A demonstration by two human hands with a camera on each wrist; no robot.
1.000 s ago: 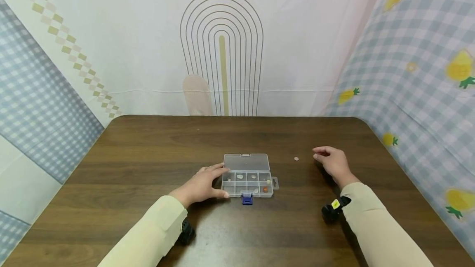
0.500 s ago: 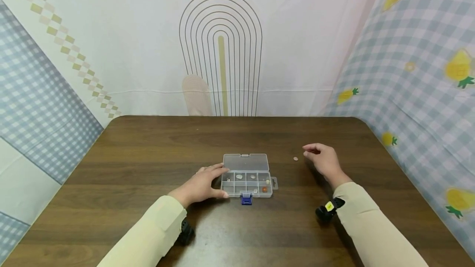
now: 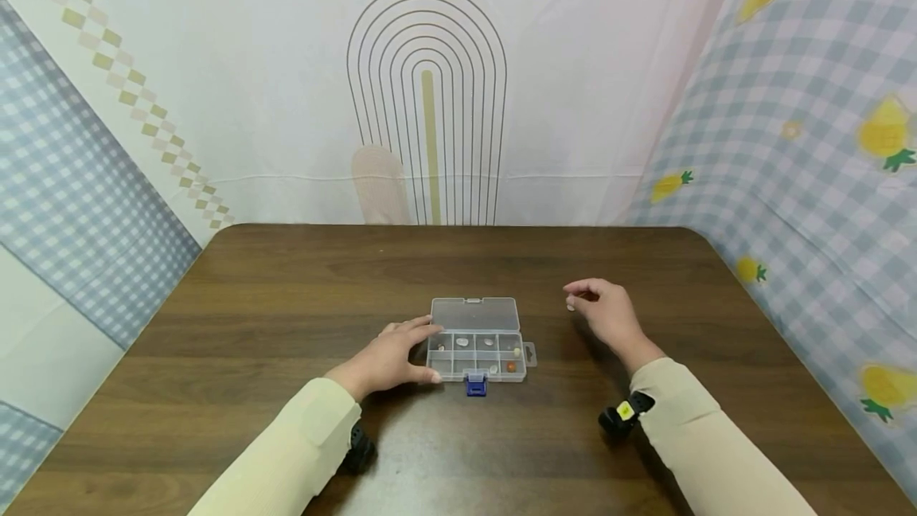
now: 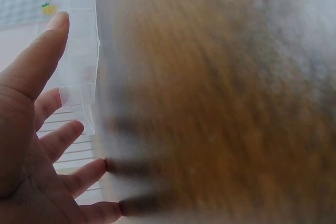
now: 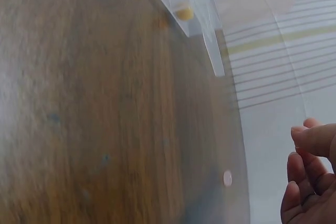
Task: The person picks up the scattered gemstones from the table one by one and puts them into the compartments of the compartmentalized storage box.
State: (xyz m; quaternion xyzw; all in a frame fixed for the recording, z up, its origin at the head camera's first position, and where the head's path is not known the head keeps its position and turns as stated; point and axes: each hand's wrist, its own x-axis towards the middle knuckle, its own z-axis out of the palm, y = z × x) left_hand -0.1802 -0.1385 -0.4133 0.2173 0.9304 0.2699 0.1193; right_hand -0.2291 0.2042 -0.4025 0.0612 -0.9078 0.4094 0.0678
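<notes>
A clear plastic compartment box [image 3: 464, 366] stands with its lid raised. My left hand [image 3: 387, 357] holds the left end of the box, thumb at the front corner and index finger at the back one. In the left wrist view the thumb [image 4: 50, 51] lies along the box wall [image 4: 79, 51]. My right hand [image 3: 609, 313] hovers above a small pale pink stone [image 3: 571, 308], fingers loosely bent and nothing held. The right wrist view shows the stone [image 5: 227, 178] on the table, apart from the fingertips.
Several small stones lie in the box's compartments, among them an orange bead [image 3: 511, 367] and a yellowish one [image 3: 517, 351]. A blue latch [image 3: 476, 385] sticks out at the box's front. The wooden table [image 3: 301, 277] ends at a patterned cloth [image 3: 573, 102].
My right hand has moved left across the table until it is over the pink stone. The left hand and the box have stayed in place.
</notes>
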